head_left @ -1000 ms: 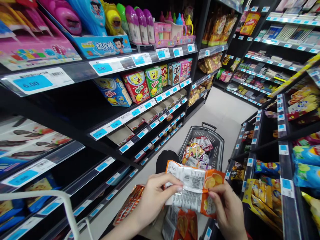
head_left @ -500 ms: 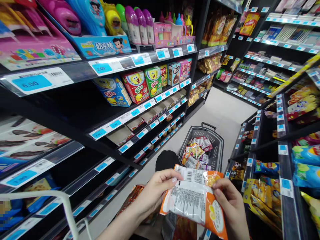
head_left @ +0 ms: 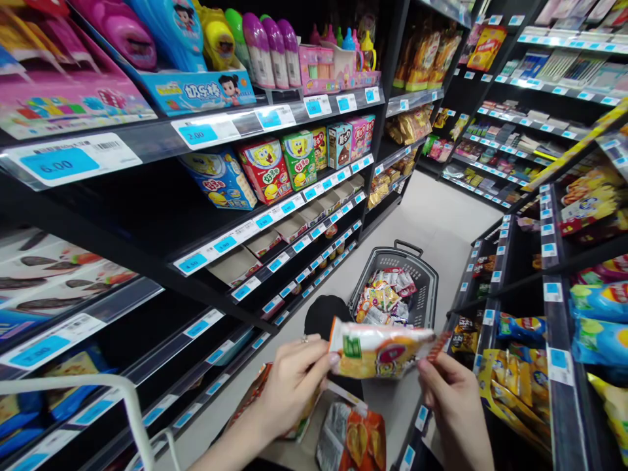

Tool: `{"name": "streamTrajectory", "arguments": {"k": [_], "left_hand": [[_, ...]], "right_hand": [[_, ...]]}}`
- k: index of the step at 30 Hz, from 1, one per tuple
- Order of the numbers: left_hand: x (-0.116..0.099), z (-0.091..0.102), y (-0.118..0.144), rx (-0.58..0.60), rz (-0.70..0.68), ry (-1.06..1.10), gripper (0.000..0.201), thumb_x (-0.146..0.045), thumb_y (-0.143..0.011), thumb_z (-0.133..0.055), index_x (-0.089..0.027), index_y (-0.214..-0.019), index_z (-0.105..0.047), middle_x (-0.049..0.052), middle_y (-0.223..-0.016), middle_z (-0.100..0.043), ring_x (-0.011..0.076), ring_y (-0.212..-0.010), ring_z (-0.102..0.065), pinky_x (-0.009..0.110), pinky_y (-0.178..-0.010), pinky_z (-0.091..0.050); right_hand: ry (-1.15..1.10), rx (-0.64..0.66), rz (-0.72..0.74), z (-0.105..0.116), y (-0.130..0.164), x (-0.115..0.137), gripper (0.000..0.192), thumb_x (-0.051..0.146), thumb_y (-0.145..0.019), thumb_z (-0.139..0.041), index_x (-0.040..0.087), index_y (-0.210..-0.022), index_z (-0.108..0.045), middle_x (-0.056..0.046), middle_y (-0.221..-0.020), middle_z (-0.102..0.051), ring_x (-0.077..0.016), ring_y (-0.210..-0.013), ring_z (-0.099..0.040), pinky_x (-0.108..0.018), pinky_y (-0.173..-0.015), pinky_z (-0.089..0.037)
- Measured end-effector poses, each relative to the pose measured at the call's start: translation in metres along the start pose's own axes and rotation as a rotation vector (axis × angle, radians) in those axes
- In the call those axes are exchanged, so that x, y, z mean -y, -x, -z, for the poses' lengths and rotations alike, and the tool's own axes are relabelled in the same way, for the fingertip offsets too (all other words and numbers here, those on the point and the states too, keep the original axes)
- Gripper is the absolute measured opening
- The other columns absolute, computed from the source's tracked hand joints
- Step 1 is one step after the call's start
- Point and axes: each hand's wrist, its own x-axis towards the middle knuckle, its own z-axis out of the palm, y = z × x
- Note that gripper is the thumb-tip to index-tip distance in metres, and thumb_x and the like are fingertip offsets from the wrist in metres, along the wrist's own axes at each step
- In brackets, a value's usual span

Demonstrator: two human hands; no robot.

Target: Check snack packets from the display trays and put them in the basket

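Note:
An orange and white snack bag [head_left: 380, 353] is stretched between my two hands above the aisle, its printed front tilted upward and partly blurred. My left hand [head_left: 297, 373], with a ring on one finger, pinches the bag's left end. Fingers of my right hand [head_left: 454, 386] are closed on its right end. Below the bag, an open carton holds another snack packet [head_left: 350, 438] with orange and grey printing. Part of a further packet [head_left: 255, 399] shows behind my left forearm.
A grey shopping basket [head_left: 428, 294] with several snack packets stands on the floor ahead. Shelves with boxed sweets [head_left: 265, 171] line the left; bagged snacks [head_left: 520, 386] fill racks on the right. A white metal rail [head_left: 130, 405] juts in at lower left.
The bag has turned over from its text-covered back to its coloured front and sits slightly higher. My hands have shifted with it. The packet in the carton below shows more.

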Motion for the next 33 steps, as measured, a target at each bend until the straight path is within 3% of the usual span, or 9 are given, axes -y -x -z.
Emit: {"name": "streamTrajectory", "arguments": {"k": [4,8,14,17,20,22,28,31,33], "left_hand": [[0.002,0.001,-0.001,-0.018,0.157,0.094,0.051,-0.049,-0.086,-0.055,-0.018,-0.046,-0.048,-0.003,-0.05,-0.037,0.0111,-0.05,-0.033,0.024,-0.048,-0.024],[0.003,-0.003,-0.003,0.066,0.389,0.404,0.053,-0.063,-0.076,-0.06,-0.017,-0.053,-0.051,-0.005,-0.048,-0.037,0.0086,-0.046,-0.027,0.023,-0.044,-0.018],[0.002,-0.002,-0.005,0.058,0.369,0.394,0.053,-0.057,-0.078,-0.061,-0.017,-0.045,-0.047,-0.008,-0.037,-0.03,0.0065,-0.039,-0.024,0.021,-0.042,-0.018],[0.0,0.006,-0.006,0.087,0.349,0.318,0.049,-0.05,-0.081,-0.06,-0.016,-0.046,-0.055,-0.002,-0.038,-0.05,0.0096,-0.039,-0.042,0.021,-0.044,-0.032],[0.0,0.014,-0.004,0.159,0.323,0.356,0.031,-0.043,-0.079,-0.065,-0.015,-0.071,-0.075,0.009,-0.071,-0.075,0.0174,-0.056,-0.063,0.024,-0.055,-0.046],[0.004,0.016,-0.001,0.191,0.271,0.486,0.035,-0.043,-0.075,-0.07,-0.014,-0.093,-0.078,0.012,-0.089,-0.077,0.0229,-0.072,-0.068,0.027,-0.064,-0.05],[0.013,-0.003,0.004,0.141,0.404,0.896,0.04,-0.036,-0.064,-0.083,-0.018,-0.096,-0.067,0.003,-0.074,-0.071,0.0133,-0.056,-0.061,0.019,-0.051,-0.046],[0.008,-0.006,0.001,0.307,0.438,0.855,0.075,-0.02,-0.053,-0.089,-0.025,-0.12,-0.054,-0.005,-0.07,-0.065,0.0107,-0.057,-0.058,0.016,-0.051,-0.043],[0.004,-0.006,0.0,0.454,0.446,0.771,0.077,-0.018,-0.052,-0.089,-0.023,-0.122,-0.056,-0.003,-0.078,-0.066,0.0131,-0.067,-0.06,0.018,-0.056,-0.044]], "right_hand": [[0.159,0.006,-0.03,0.0,0.005,0.005,0.029,0.044,-0.07,-0.077,0.016,-0.064,-0.072,-0.002,-0.056,-0.062,-0.0163,-0.055,-0.055,-0.025,-0.054,-0.048],[0.151,0.043,0.004,0.0,0.01,0.009,0.033,0.048,-0.071,-0.073,0.017,-0.062,-0.071,-0.001,-0.053,-0.058,-0.0156,-0.049,-0.051,-0.027,-0.051,-0.047],[0.253,0.008,0.121,0.005,0.011,0.004,0.035,0.047,-0.076,-0.07,0.017,-0.058,-0.069,0.0,-0.049,-0.055,-0.0155,-0.047,-0.052,-0.025,-0.046,-0.045],[0.4,-0.045,0.339,0.006,0.013,0.005,0.021,0.036,-0.078,-0.072,0.02,-0.065,-0.076,0.001,-0.047,-0.058,-0.0131,-0.043,-0.053,-0.022,-0.044,-0.043],[0.415,-0.082,0.599,0.007,0.014,0.009,0.009,0.027,-0.078,-0.073,0.027,-0.082,-0.08,0.0,-0.059,-0.071,-0.0141,-0.048,-0.062,-0.022,-0.048,-0.048],[0.333,-0.081,0.653,0.009,0.014,0.012,0.014,0.028,-0.078,-0.074,0.031,-0.09,-0.08,-0.002,-0.076,-0.077,-0.0183,-0.064,-0.07,-0.024,-0.059,-0.054],[0.15,0.083,0.539,0.011,0.012,0.003,0.023,0.027,-0.072,-0.079,0.033,-0.094,-0.078,-0.003,-0.086,-0.079,-0.0215,-0.074,-0.074,-0.024,-0.063,-0.059],[-0.074,0.033,0.273,-0.002,0.016,0.0,0.031,0.031,-0.07,-0.08,0.033,-0.101,-0.076,-0.003,-0.093,-0.078,-0.0243,-0.078,-0.074,-0.028,-0.066,-0.059],[-0.172,0.001,0.064,-0.013,0.018,0.002,0.045,0.036,-0.071,-0.079,0.034,-0.115,-0.07,-0.003,-0.098,-0.077,-0.0269,-0.082,-0.073,-0.033,-0.069,-0.058]]}}
